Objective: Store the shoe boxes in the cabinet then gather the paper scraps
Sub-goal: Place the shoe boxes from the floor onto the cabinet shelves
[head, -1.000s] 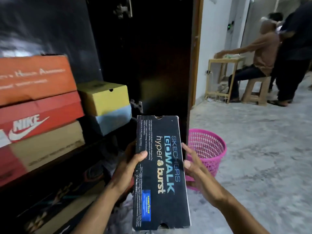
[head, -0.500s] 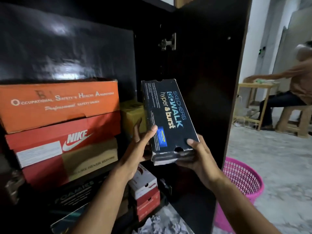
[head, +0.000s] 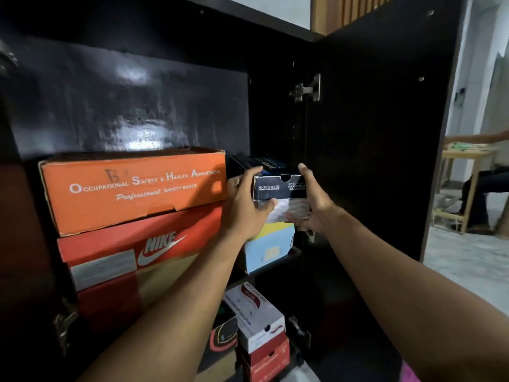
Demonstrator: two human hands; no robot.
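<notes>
Black Skechers box [head: 278, 186], orange safety-shoe box [head: 132, 188], red Nike box [head: 132, 252] w/ white swoosh, black cabinet [head: 371, 133].

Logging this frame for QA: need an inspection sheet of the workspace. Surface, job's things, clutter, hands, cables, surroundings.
Surface: dark wooden cabinet shelf, door open.
Job's things: black Skechers cardboard shoe box atop a yellow-and-blue box, beside the orange safety-shoes box stacked on a red Nike box.
Clutter: white-and-red boxes on the shelf below.
Hands: left hand and right hand grip the black box's sides, fingers curled.
Cables: nothing seen.
Surroundings: wooden table, seated person at right.
</notes>
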